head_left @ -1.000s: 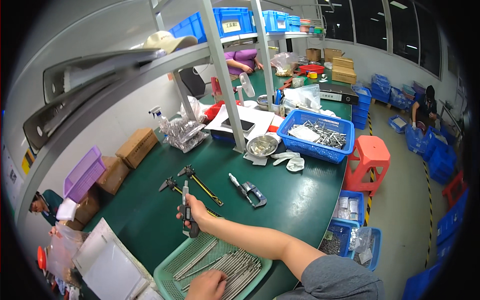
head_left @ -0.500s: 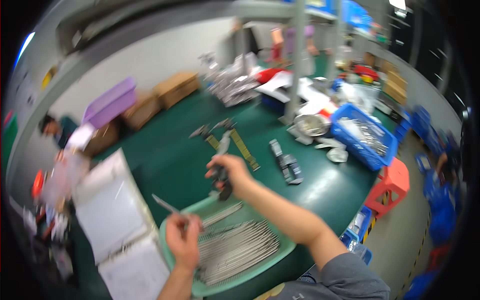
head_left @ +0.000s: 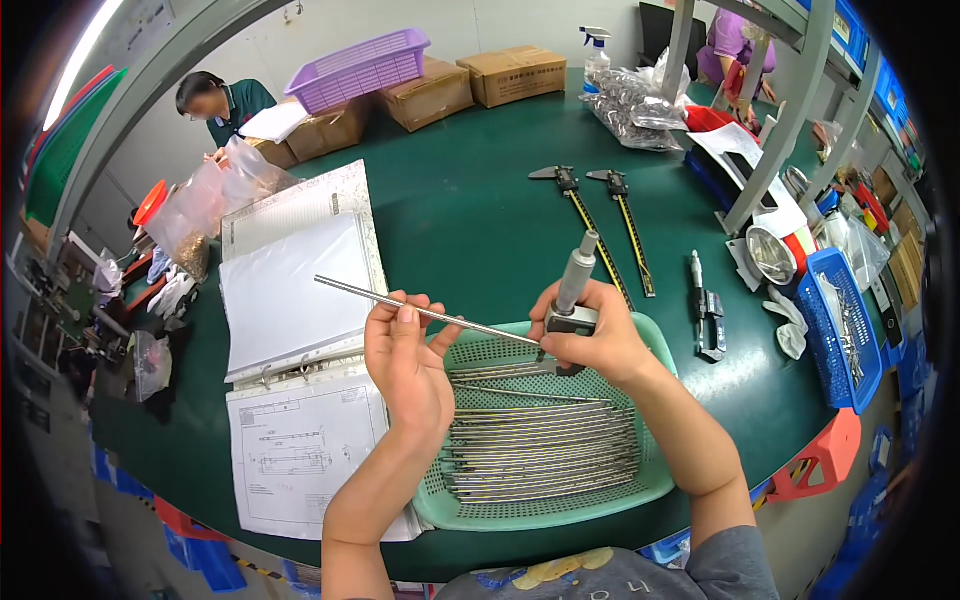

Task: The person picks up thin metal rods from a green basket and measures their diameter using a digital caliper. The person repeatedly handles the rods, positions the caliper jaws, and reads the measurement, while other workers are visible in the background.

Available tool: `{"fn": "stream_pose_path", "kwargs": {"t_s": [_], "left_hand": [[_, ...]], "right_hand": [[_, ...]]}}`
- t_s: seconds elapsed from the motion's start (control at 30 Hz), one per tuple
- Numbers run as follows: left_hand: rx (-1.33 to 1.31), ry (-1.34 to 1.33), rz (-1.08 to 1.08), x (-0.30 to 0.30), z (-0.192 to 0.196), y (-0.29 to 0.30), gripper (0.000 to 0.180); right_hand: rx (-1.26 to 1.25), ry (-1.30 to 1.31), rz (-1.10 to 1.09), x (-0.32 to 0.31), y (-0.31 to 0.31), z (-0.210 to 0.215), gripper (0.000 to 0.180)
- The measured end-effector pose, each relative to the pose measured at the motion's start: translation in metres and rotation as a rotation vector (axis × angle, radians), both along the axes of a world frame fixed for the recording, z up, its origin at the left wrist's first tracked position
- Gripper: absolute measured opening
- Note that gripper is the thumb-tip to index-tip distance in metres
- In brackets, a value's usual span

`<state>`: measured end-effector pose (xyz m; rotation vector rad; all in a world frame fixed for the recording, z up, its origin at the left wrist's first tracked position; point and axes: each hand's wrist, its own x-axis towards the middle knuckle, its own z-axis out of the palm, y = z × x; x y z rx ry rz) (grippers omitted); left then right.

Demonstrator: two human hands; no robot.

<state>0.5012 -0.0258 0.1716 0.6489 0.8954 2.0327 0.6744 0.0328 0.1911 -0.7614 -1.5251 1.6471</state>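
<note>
The left hand (head_left: 405,365) pinches a thin steel rod (head_left: 420,311) between thumb and fingertips, above the near-left corner of the green mesh basket (head_left: 655,345). The rod's long axis runs from upper left, over the open ring binder (head_left: 290,270), down and rightward into the micrometer (head_left: 572,295) gripped in the right hand (head_left: 590,340), whose barrel points up and away. So the rod's right end meets the micrometer's frame, while more rods (head_left: 545,450) lie sideways in the basket below on the green worktop (head_left: 480,210).

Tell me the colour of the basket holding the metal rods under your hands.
Pale mint green, a perforated plastic basket, seen clearly in the head view.
</note>
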Motion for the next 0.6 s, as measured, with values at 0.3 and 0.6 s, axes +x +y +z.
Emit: {"fn": "stream_pose_path", "kwargs": {"t_s": [0.3, 0.6], "left_hand": [[0.006, 0.033, -0.036, 0.004, -0.005, 0.005, 0.027], [-0.259, 0.326, -0.47, 0.014, -0.017, 0.002, 0.031]], "right_hand": [[0.012, -0.061, -0.154, 0.003, 0.002, -0.008, 0.022], [0.059, -0.073, -0.091, -0.004, 0.0, -0.019, 0.023]]}}
